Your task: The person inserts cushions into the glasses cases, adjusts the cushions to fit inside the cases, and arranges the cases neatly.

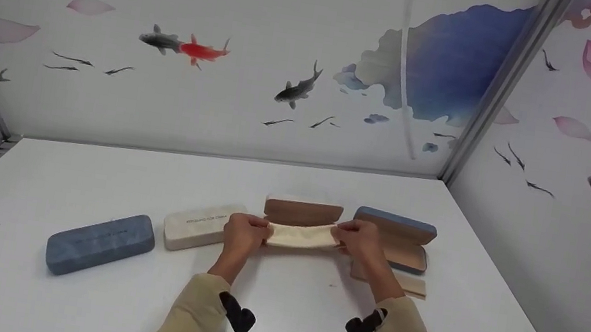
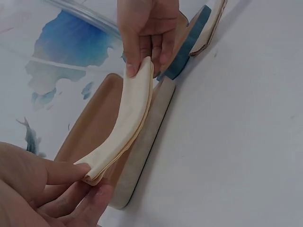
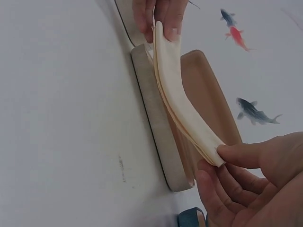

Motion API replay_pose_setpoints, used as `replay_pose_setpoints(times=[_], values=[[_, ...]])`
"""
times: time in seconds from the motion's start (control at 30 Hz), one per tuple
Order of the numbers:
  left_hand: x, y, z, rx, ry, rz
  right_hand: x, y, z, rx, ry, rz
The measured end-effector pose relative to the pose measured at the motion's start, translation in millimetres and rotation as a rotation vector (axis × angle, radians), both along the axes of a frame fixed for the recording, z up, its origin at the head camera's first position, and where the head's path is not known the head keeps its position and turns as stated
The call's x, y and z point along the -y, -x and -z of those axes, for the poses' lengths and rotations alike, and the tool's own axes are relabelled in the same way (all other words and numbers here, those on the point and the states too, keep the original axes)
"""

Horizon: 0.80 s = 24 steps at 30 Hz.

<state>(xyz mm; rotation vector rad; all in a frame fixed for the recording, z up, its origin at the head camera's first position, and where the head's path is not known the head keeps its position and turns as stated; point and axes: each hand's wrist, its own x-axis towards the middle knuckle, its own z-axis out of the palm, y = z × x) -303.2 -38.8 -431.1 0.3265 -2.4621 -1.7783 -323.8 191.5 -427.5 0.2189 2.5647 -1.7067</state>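
Note:
Both hands hold a folded cream cloth (image 1: pixel 301 236) stretched between them, sagging slightly in the middle. The left hand (image 1: pixel 245 236) pinches its left end between thumb and fingers; the right hand (image 1: pixel 363 240) pinches the other end. Directly beneath and behind the cloth stands an open cream glasses case (image 3: pixel 158 127) with a brown lining (image 2: pixel 92 123); its lid is raised at the back. In the head view, the cloth and hands hide most of that case's lower half.
Right of it stands an open blue glasses case (image 1: pixel 405 254), with a folded beige cloth (image 1: pixel 411 285) in front, partly behind the right wrist. To the left lie a closed cream case (image 1: pixel 198 227) and a closed blue case (image 1: pixel 101 244). Printed wall panels (image 1: pixel 220 119) border the white table (image 1: pixel 92 311).

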Motion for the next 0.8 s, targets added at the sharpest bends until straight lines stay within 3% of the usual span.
replay_pose_setpoints(times=[0.2, 0.43, 0.8], values=[[-3.3, 4.6, -1.4, -0.041, 0.07, -0.012, 2, 3.5, 3.3, -0.047, 0.037, 0.011], [-7.4, 9.7, -3.7, -0.048, 0.135, -0.054, 8, 3.8, 5.8, -0.086, -0.024, 0.049], [-6.9, 11.8, -0.3, -0.051, 0.129, -0.069, 18, 7.8, 6.4, -0.06, -0.008, 0.069]])
